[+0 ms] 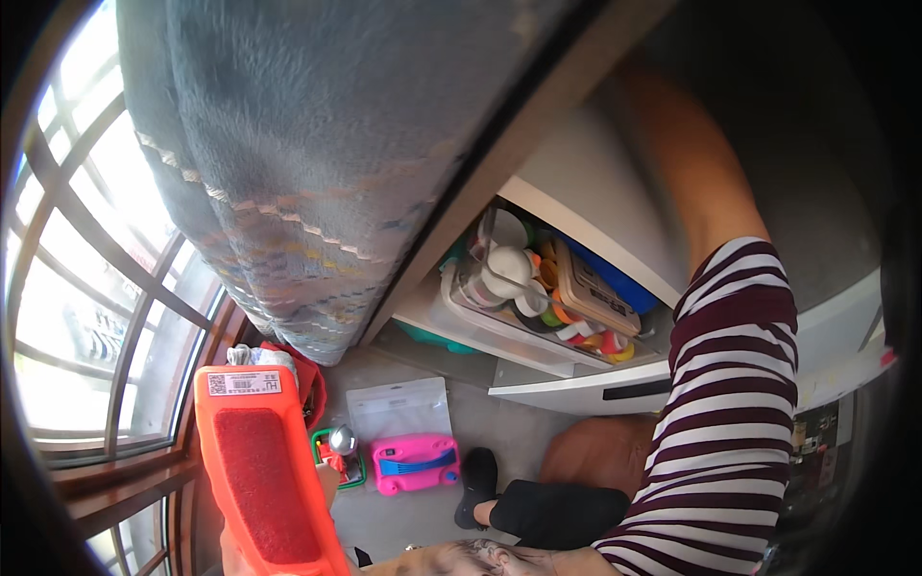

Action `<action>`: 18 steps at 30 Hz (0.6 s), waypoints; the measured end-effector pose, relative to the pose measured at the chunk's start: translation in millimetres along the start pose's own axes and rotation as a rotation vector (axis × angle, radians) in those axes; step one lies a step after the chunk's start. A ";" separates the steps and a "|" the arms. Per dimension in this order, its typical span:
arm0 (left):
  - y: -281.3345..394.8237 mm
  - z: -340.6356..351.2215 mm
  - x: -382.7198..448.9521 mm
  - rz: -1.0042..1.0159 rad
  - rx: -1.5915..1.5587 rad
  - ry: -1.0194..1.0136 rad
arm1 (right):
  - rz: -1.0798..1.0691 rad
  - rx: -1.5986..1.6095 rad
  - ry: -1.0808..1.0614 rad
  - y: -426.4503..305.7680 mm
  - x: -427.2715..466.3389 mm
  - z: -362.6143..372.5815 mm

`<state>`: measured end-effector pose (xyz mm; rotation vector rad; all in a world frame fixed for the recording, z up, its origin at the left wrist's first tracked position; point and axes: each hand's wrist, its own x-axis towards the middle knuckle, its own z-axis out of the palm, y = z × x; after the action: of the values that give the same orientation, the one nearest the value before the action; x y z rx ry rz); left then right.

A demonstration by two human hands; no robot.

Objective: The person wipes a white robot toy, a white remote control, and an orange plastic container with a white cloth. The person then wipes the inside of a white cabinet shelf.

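My left hand [328, 481], mostly hidden behind it, holds a bright red plastic case-like object [209, 425] at the lower left. This object has a darker red fuzzy panel and a white printed label on its face. My right arm, in a maroon and white striped sleeve [731, 403], reaches up into the dark upper part of a cabinet [598, 223]; the right hand itself cannot be seen. Below that arm, a clear plastic bin [461, 288] on a cabinet shelf holds white round items, coloured lids or caps and a beige lidded box [594, 288].
A grey patterned blanket [310, 144] hangs beside the cabinet. A barred window [108, 288] is at left. On the floor are a pink electric pump-like device [415, 464], a clear zip bag [400, 407], a green-rimmed basket [360, 468] and a red bag [310, 374]. A brown seat [598, 450] is near my leg.
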<state>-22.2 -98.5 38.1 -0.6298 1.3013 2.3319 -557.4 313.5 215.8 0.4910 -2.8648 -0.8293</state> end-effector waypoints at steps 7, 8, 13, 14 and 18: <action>1.6 3.5 13.6 -0.014 -0.047 0.027 | 0.050 -0.099 0.015 14.0 -1.6 3.7; 1.0 5.4 14.5 -0.015 -0.059 0.031 | 0.055 -0.107 0.028 14.6 -3.1 3.8; 1.6 8.8 15.3 0.005 -0.037 -0.005 | 0.053 -0.135 0.119 6.2 -10.5 1.3; 1.1 9.0 15.4 0.010 -0.032 -0.008 | 0.046 -0.138 0.139 1.2 -9.1 -0.2; -0.5 7.8 14.3 0.021 -0.021 -0.011 | 0.013 -0.139 0.231 -17.7 -3.0 -7.6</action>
<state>-35.2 -89.8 33.4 -0.6115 1.2865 2.3652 -548.2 296.6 212.7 0.5134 -2.5776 -0.8983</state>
